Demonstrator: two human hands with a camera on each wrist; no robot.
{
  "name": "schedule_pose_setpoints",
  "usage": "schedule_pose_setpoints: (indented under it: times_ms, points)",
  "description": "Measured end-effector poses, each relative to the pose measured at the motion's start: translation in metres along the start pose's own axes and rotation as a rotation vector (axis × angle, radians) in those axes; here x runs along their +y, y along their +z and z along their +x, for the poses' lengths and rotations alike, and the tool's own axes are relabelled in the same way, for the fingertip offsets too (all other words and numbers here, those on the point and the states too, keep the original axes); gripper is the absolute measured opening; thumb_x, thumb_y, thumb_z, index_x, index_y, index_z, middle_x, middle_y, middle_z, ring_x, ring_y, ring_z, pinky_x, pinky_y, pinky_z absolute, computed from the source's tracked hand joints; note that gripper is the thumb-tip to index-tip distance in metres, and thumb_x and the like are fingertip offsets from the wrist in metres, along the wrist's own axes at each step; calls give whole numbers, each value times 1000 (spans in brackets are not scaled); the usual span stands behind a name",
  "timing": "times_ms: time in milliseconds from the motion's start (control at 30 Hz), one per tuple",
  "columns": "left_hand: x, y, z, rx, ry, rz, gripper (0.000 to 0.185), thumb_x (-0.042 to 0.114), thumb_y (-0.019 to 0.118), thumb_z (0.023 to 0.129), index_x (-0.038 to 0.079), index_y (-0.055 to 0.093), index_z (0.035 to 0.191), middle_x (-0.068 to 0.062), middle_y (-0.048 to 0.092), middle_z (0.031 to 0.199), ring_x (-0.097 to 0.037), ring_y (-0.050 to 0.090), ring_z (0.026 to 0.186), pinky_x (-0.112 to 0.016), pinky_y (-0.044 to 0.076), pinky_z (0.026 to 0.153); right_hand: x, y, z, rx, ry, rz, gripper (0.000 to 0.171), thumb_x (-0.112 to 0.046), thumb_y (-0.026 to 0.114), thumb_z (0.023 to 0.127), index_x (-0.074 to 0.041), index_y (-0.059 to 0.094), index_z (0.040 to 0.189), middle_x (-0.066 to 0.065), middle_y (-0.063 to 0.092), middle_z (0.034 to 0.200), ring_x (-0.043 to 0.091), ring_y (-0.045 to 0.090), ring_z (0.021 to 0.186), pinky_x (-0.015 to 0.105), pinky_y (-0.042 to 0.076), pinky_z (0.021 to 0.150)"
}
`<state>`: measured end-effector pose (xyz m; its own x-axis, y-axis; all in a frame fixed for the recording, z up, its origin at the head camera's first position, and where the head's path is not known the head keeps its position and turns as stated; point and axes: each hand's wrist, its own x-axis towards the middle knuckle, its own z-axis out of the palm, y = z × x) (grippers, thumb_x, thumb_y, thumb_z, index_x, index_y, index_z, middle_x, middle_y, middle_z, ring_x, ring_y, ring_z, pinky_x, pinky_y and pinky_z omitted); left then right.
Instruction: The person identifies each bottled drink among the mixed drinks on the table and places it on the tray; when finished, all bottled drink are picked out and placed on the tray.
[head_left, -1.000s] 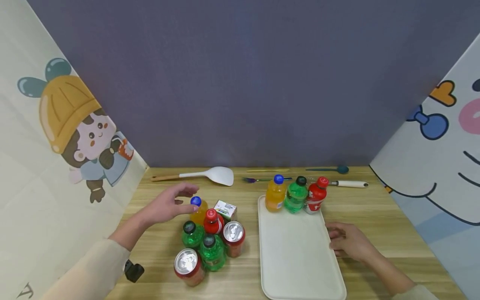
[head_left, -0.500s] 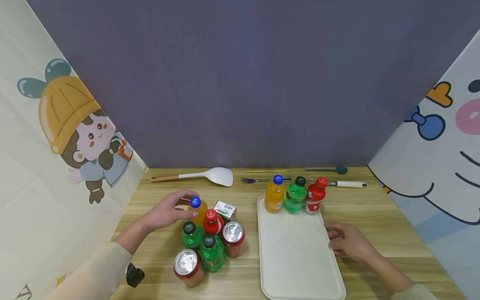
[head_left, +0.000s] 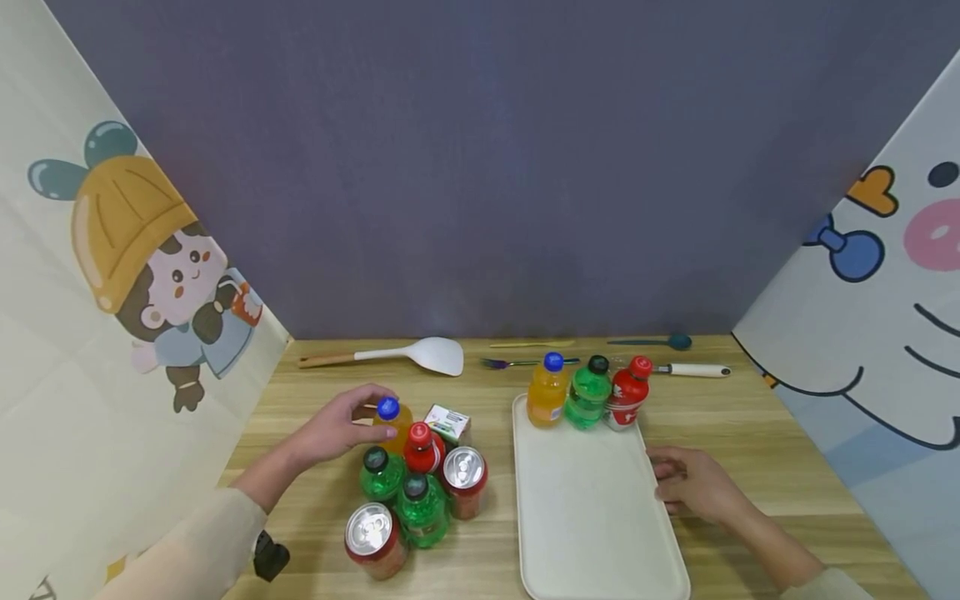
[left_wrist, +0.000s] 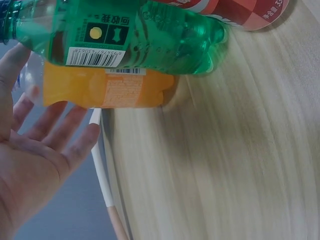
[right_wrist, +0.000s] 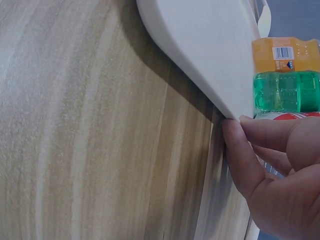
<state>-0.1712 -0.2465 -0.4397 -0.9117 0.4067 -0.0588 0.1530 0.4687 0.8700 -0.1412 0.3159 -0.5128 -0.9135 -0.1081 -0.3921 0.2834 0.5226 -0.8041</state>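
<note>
My left hand (head_left: 333, 433) has its thumb and fingers on either side of the upper part of an orange drink bottle (head_left: 397, 423) with a blue cap. In the left wrist view, that orange bottle stands partly behind a green soda bottle (left_wrist: 145, 35), which hides the thumb's tip. Around it stand a red bottle (head_left: 424, 454), two green bottles (head_left: 423, 517), two red cans (head_left: 386, 558) and a small white-topped carton (head_left: 450, 423). My right hand (head_left: 697, 483) pinches the right edge of a cream tray (head_left: 596, 508) between thumb and finger, also seen in the right wrist view.
On the tray's far end stand an orange bottle (head_left: 547, 396), a green bottle (head_left: 587, 398) and a red bottle (head_left: 627, 398). Behind lie a white spatula (head_left: 435, 356), a fork (head_left: 498, 363), a dark spoon (head_left: 678, 342) and a white-handled utensil (head_left: 697, 370). Walls enclose the table's back and sides.
My left hand has come in closer around the orange bottle, its fingers lowering toward the bottle's upper part. The right hand stays at the tray's edge, and the bottles have not moved.
</note>
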Motion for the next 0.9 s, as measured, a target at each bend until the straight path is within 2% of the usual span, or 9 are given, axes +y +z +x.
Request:
schedule_pose_setpoints:
  times_ms: [300, 633, 800, 900]
  points:
    - [-2, 4, 0, 38, -3, 8, 44, 25, 80, 91, 7, 60, 127, -8, 69, 117, -33, 64, 120, -57, 48, 107, 0, 1, -1, -1, -12, 5, 66, 7, 72, 85, 8, 47, 146, 19, 65, 115, 23, 68, 90, 38, 64, 70]
    - [0, 5, 1, 63, -5, -41, 42, 24, 81, 89, 7, 66, 126, -12, 70, 119, -31, 65, 116, -40, 58, 96, -2, -1, -4, -21, -12, 10, 66, 6, 72, 87, 8, 46, 147, 20, 63, 116, 23, 66, 91, 38, 63, 71]
    - [-4, 6, 2, 90, 7, -50, 41, 22, 82, 88, 7, 68, 124, -12, 71, 118, -30, 66, 113, -29, 58, 90, -3, -1, -4, -14, -8, 3, 66, 6, 73, 87, 7, 47, 147, 18, 64, 116, 22, 67, 91, 39, 63, 71]
    - [-4, 7, 2, 104, 18, -54, 40, 22, 83, 88, 6, 69, 122, -13, 71, 117, -30, 67, 111, -27, 57, 88, -4, 0, -4, -9, -6, 11, 66, 6, 72, 87, 7, 47, 147, 18, 64, 116, 23, 67, 92, 39, 64, 72]
